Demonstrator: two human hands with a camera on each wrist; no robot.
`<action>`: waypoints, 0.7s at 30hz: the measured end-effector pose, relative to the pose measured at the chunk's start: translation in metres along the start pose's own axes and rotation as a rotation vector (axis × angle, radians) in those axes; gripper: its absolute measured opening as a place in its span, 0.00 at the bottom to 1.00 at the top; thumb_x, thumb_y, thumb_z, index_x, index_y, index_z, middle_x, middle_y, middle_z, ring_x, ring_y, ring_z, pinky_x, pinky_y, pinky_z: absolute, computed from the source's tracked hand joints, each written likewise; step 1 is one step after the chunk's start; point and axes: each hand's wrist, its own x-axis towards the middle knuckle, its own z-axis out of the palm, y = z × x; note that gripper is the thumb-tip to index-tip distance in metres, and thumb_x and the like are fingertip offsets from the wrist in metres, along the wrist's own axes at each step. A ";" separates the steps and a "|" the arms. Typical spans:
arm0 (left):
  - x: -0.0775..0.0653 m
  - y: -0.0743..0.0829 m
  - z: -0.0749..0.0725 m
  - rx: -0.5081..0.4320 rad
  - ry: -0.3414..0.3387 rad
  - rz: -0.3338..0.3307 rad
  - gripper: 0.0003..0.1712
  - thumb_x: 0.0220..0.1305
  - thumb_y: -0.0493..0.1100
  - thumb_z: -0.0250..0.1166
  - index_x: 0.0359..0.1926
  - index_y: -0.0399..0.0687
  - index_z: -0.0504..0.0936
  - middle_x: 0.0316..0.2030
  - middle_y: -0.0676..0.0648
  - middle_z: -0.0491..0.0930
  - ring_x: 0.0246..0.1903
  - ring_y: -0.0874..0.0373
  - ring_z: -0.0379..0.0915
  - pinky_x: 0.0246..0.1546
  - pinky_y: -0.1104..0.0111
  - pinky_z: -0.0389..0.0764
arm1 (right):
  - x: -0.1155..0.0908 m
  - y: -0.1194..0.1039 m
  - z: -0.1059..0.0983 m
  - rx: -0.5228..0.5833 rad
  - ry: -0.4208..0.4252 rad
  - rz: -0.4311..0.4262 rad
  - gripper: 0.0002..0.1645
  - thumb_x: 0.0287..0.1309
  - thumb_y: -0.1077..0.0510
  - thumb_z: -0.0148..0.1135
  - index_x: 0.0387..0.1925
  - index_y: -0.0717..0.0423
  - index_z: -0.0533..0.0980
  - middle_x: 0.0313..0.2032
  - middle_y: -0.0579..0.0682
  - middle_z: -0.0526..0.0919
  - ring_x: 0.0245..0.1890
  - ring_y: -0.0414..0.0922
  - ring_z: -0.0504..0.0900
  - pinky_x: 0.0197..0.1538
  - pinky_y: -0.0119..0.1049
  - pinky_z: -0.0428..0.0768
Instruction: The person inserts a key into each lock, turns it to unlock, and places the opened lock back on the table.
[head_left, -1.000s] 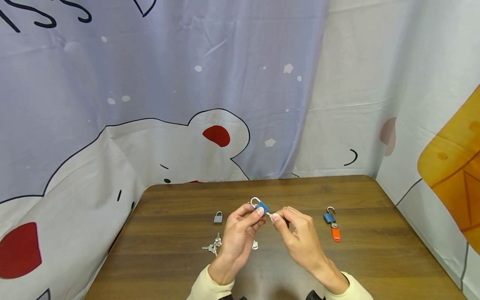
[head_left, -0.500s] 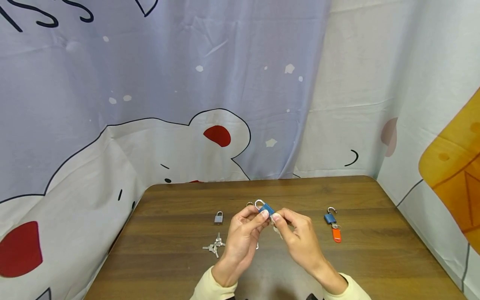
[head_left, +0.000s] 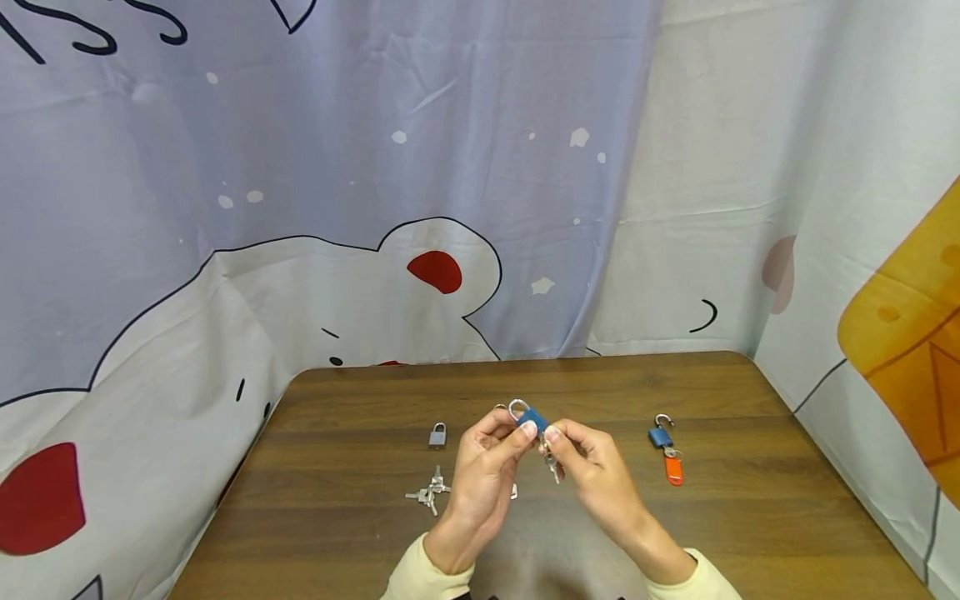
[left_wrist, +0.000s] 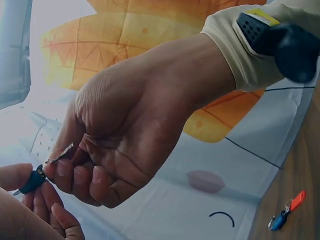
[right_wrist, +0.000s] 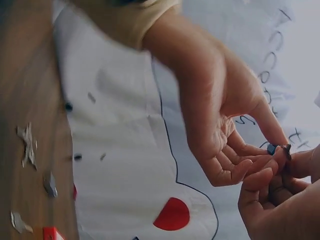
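Observation:
In the head view my left hand (head_left: 486,479) pinches the body of a small blue padlock (head_left: 533,418), its silver shackle pointing up and left. My right hand (head_left: 603,487) holds a key against the padlock's lower end, its thumb and index finger covering most of it. Other keys (head_left: 552,468) dangle below those fingertips. From the left wrist, a key (left_wrist: 64,152) shows at the right hand's fingertips beside the padlock (left_wrist: 34,180). The right wrist view shows only a bit of the blue padlock (right_wrist: 272,149) between the fingers. A thin metal ring (head_left: 500,407) peeks out behind the left fingers.
A silver padlock (head_left: 437,435) and a bunch of keys (head_left: 429,492) lie left of the hands on the wooden table (head_left: 337,433). To the right lies another blue padlock (head_left: 660,437), shackle open, with an orange tag (head_left: 673,471). A curtain (head_left: 450,167) hangs behind.
The gap between the padlock and the right fingertips has closed, and the key shaft seen there earlier is hidden. The padlock has shifted slightly right. The dangling keys have swung into clearer view.

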 end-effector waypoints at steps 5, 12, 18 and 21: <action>-0.001 -0.001 -0.002 0.038 -0.009 0.014 0.09 0.59 0.33 0.68 0.30 0.51 0.78 0.32 0.55 0.80 0.33 0.65 0.76 0.42 0.73 0.78 | 0.000 0.002 -0.002 0.132 -0.055 0.079 0.16 0.73 0.59 0.48 0.31 0.66 0.73 0.25 0.39 0.73 0.26 0.34 0.71 0.29 0.30 0.73; -0.002 -0.003 -0.004 0.054 0.009 0.029 0.11 0.56 0.37 0.71 0.34 0.45 0.76 0.34 0.53 0.80 0.33 0.65 0.76 0.42 0.73 0.79 | -0.002 0.006 0.002 -0.110 0.043 -0.067 0.10 0.69 0.63 0.54 0.30 0.60 0.77 0.21 0.47 0.72 0.20 0.38 0.71 0.24 0.31 0.73; -0.002 -0.004 -0.003 0.066 0.038 0.035 0.08 0.59 0.35 0.69 0.34 0.47 0.76 0.35 0.53 0.79 0.33 0.65 0.76 0.42 0.73 0.80 | -0.003 0.008 0.001 -0.223 0.092 -0.139 0.08 0.66 0.63 0.58 0.31 0.57 0.81 0.22 0.46 0.78 0.22 0.33 0.74 0.25 0.30 0.75; -0.001 -0.004 -0.004 0.086 0.061 0.041 0.08 0.59 0.33 0.67 0.33 0.48 0.76 0.36 0.52 0.79 0.33 0.65 0.77 0.42 0.72 0.80 | -0.002 0.010 -0.002 -0.323 0.102 -0.157 0.07 0.65 0.61 0.61 0.31 0.51 0.82 0.24 0.42 0.81 0.23 0.34 0.78 0.28 0.30 0.78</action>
